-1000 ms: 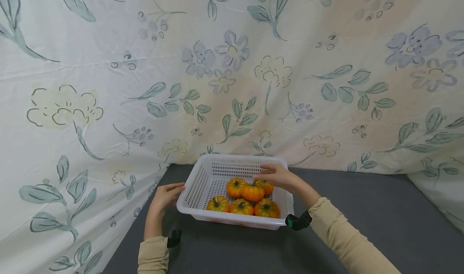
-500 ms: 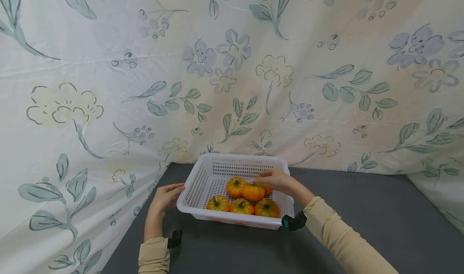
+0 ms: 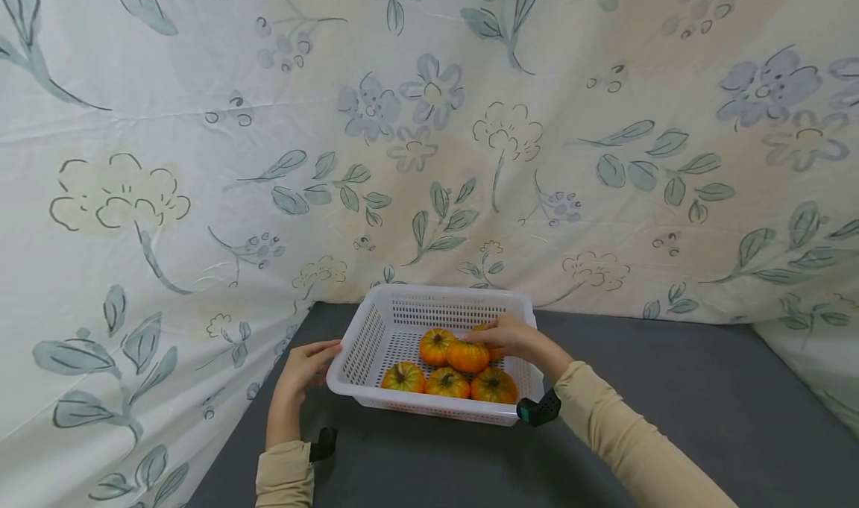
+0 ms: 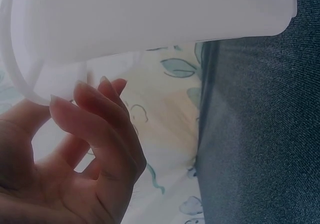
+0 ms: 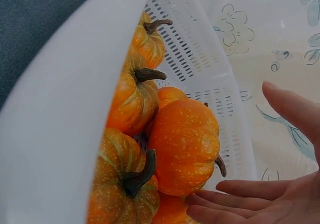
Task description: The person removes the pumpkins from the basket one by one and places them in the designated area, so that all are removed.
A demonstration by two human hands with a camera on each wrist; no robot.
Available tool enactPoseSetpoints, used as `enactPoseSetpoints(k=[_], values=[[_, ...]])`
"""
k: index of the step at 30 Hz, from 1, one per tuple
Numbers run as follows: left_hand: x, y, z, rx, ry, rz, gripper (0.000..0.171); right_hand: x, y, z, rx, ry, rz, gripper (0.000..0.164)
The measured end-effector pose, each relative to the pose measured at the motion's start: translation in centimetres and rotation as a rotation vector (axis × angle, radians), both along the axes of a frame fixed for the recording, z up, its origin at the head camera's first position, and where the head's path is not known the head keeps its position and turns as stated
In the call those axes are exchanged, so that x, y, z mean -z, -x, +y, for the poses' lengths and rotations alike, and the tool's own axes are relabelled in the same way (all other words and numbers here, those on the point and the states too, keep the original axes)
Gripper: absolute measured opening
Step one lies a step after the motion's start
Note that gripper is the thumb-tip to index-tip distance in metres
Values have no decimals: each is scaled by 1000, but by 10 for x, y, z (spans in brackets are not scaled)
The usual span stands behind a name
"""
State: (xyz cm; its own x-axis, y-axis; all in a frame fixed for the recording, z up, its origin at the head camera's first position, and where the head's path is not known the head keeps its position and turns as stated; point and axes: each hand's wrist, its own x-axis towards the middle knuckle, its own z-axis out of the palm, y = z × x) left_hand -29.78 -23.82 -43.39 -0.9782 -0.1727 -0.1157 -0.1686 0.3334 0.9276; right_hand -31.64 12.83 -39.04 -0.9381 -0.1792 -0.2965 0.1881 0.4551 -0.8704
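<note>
A white plastic basket (image 3: pixel 436 412) with slotted walls holds several small orange pumpkins. My left hand (image 3: pixel 307 366) pinches the basket's left rim; in the left wrist view its thumb and curled fingers (image 4: pixel 85 124) meet at the rim. My right hand (image 3: pixel 513 336) reaches inside over the back right pumpkin (image 3: pixel 496 353), mostly covering it. In the right wrist view, straight fingers (image 5: pixel 235 201) have their tips at the underside of a large, raised orange pumpkin (image 5: pixel 184 146), while the thumb stands well apart. Greener pumpkins (image 3: pixel 493 385) lie along the front wall.
The basket stands on a dark grey table (image 3: pixel 671 389), near its back edge. A cloth with printed leaves and flowers (image 3: pixel 429 217) hangs behind and along the left side. Black straps with small devices (image 3: pixel 539 409) sit on both wrists.
My right hand has come down and slightly left onto the pumpkins at the back right, covering more of the rearmost one. The left hand and basket have stayed in place.
</note>
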Motion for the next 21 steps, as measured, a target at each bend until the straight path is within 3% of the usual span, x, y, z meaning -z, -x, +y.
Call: enactPoseSetpoints(k=[12,21], values=[[-1,0,0,3,13,-3,47,-1,1,-1,19,-15,-16,37],[-1,-4,-1,20,5,-1,47,2,2,-3,18,-40,-16,48]])
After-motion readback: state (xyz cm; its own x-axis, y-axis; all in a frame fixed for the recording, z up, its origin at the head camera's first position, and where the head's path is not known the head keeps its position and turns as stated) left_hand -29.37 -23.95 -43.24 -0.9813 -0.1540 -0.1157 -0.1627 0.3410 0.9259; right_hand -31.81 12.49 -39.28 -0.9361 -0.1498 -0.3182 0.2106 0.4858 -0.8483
